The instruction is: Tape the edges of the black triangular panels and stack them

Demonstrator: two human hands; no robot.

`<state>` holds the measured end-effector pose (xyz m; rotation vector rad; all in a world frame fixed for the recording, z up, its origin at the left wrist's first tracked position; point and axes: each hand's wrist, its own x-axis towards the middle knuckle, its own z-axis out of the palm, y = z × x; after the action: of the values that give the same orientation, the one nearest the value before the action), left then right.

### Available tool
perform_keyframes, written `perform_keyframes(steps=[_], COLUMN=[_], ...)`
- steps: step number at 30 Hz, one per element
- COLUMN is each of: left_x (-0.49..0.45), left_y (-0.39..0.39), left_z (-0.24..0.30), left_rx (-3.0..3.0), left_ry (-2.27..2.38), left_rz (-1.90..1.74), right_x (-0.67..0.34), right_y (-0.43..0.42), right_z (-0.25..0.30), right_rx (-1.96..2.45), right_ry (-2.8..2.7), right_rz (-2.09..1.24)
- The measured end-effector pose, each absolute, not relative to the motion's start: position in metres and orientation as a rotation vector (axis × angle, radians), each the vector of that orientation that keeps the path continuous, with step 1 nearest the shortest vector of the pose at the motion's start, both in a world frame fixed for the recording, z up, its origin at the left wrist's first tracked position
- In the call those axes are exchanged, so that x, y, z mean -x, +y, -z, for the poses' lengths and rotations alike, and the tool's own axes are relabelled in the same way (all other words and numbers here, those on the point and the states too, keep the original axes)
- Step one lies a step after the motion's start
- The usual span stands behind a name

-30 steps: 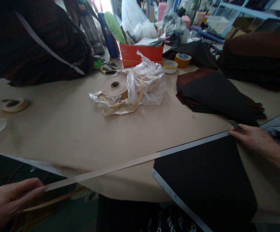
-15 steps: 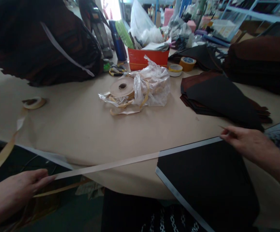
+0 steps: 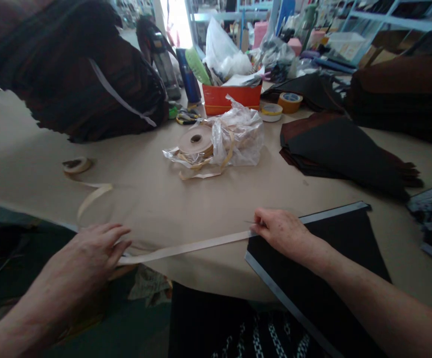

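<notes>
Pale tape (image 3: 197, 247) between fingers (image 3: 262, 219), left hand (image 3: 85, 253) — grip unclear, right hand (image 3: 286, 232) — pinching a thin tool (image 3: 249, 222)

I've got open surface (image 3: 208, 211) between the tape strip (image 3: 193, 247) and the bagged roll (image 3: 204, 144), enough for a sideways pass. Strip runs from left hand (image 3: 92, 253) to right hand (image 3: 285, 231), barring the near edge. Straight ahead: roll, plastic bag (image 3: 243, 139), then red box (image 3: 232, 97). Far left: tall dark stack (image 3: 89, 107). Near left: curled tape tail (image 3: 94, 195). Right: only a narrow gap between black panel (image 3: 350, 243) and fanned pieces (image 3: 342, 144).
</notes>
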<state>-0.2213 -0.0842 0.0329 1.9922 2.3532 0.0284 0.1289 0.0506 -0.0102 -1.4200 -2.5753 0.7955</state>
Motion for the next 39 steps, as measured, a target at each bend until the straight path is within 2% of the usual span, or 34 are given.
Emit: perform_keyframes(steps=[3, 7, 12, 17, 28, 39], left_x=[0.159, 0.080, 0.037, 0.032, 0.024, 0.026], left_y=[-0.059, -0.030, -0.012, -0.007, 0.006, 0.012], left_z=[-0.029, -0.017, -0.008, -0.012, -0.030, -0.025], left_rx=[-2.207, -2.261, -2.288, -2.301, -2.223, -2.173], left_ry=[2.119, 1.811, 1.835, 1.848, 1.783, 1.779], left_rz=[-0.139, -0.126, -0.031, 0.064, 0.277, 0.362], right_x=[-0.138, -0.154, -0.162, -0.153, -0.133, -0.131], right_y=[0.051, 0.041, 0.030, 0.027, 0.013, 0.012], right_z=[0.001, -0.005, -0.010, -0.002, 0.014, 0.020], right_rx=[1.359, 1.346, 1.274, 1.337, 1.427, 1.397], right_ry=[-2.390, -2.268, -2.205, -2.098, -2.131, -2.259], right_rz=[-1.067, -1.201, -1.254, -1.521, -1.326, -1.198])
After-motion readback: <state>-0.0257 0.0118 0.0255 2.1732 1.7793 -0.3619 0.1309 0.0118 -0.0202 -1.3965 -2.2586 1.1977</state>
